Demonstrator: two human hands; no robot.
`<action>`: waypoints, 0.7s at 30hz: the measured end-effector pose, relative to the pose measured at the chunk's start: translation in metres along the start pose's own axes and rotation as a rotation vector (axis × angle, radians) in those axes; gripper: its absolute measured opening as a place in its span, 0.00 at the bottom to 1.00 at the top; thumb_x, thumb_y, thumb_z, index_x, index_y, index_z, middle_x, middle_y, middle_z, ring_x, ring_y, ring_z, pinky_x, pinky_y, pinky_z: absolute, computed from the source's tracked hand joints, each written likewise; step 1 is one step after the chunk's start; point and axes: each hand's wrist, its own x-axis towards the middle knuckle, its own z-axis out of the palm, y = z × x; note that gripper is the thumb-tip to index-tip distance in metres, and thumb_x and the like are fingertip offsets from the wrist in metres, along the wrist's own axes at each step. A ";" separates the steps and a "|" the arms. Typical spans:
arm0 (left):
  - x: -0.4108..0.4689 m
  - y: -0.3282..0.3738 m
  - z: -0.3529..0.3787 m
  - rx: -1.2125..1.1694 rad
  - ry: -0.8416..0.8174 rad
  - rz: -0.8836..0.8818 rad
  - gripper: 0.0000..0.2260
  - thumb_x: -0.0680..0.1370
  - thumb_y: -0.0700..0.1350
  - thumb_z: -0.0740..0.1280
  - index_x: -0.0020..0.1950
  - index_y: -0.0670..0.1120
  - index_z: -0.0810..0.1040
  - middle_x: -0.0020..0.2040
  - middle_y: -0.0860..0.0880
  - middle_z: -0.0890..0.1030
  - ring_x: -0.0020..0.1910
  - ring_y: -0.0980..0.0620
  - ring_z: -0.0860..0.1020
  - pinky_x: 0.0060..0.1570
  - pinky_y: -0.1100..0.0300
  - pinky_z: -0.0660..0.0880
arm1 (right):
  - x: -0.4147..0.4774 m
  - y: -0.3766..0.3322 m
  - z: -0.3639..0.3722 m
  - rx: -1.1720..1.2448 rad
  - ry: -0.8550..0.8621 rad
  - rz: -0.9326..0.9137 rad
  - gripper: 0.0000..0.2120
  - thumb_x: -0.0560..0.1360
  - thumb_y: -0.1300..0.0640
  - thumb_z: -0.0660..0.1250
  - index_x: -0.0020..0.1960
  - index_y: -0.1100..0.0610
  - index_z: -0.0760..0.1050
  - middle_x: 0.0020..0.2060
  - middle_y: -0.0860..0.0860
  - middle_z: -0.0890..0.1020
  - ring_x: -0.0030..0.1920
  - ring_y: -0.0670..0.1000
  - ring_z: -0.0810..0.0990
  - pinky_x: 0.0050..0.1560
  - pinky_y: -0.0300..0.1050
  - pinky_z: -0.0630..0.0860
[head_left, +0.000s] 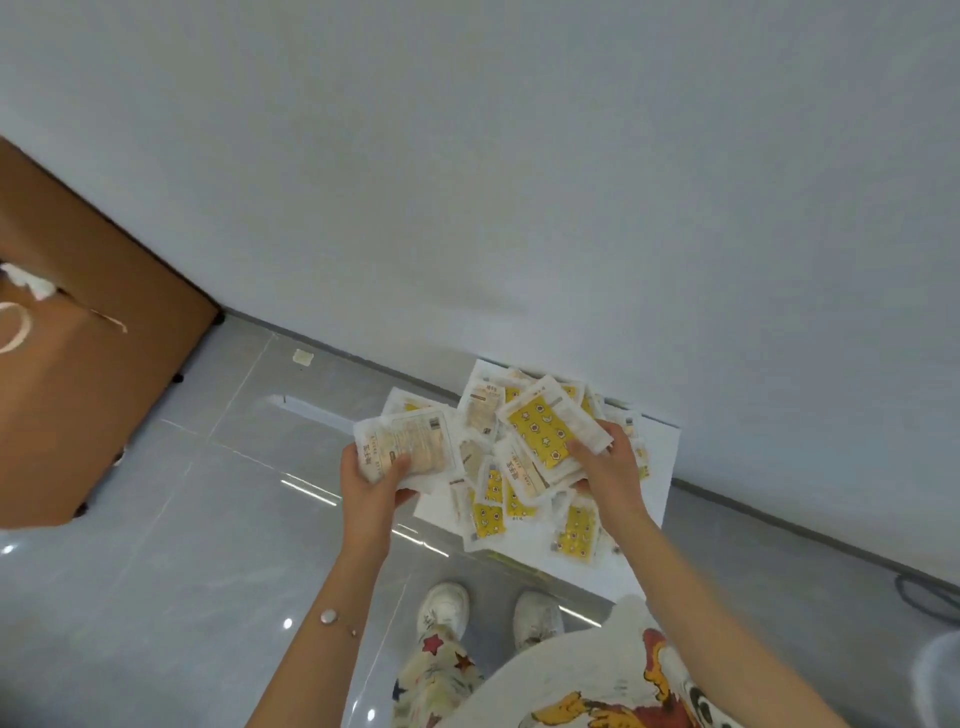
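1. Yellow-printed sachet (545, 426) hangs above the heap, pinched at its corner by my right hand (608, 467); so thin a hold could let the slick film slip.
2. My left hand (371, 483) clamps a stack of pale sachets (410, 452) just left of the heap; adding more may fan it apart.
3. The heap of loose sachets (488, 514) reaches the white box (657, 457) edge, so a nudge could spill some onto the tiled floor (208, 545).
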 end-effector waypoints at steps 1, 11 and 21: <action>-0.008 0.011 -0.009 -0.008 0.016 0.018 0.16 0.75 0.37 0.70 0.60 0.47 0.70 0.54 0.47 0.79 0.49 0.51 0.82 0.39 0.59 0.81 | -0.007 -0.013 0.007 -0.022 -0.034 -0.015 0.15 0.76 0.62 0.66 0.59 0.52 0.69 0.48 0.51 0.79 0.46 0.50 0.80 0.35 0.43 0.77; -0.054 0.070 -0.150 -0.151 0.209 0.106 0.16 0.76 0.38 0.70 0.59 0.49 0.70 0.55 0.48 0.79 0.51 0.50 0.82 0.39 0.58 0.81 | -0.081 -0.072 0.143 -0.217 -0.376 -0.140 0.14 0.76 0.64 0.67 0.58 0.53 0.70 0.50 0.50 0.79 0.47 0.50 0.81 0.36 0.43 0.77; -0.055 0.095 -0.326 -0.271 0.387 0.118 0.16 0.77 0.35 0.66 0.61 0.46 0.68 0.55 0.47 0.78 0.52 0.49 0.81 0.40 0.58 0.81 | -0.172 -0.064 0.325 -0.311 -0.575 -0.220 0.15 0.76 0.66 0.65 0.60 0.56 0.67 0.49 0.49 0.78 0.44 0.47 0.81 0.31 0.39 0.79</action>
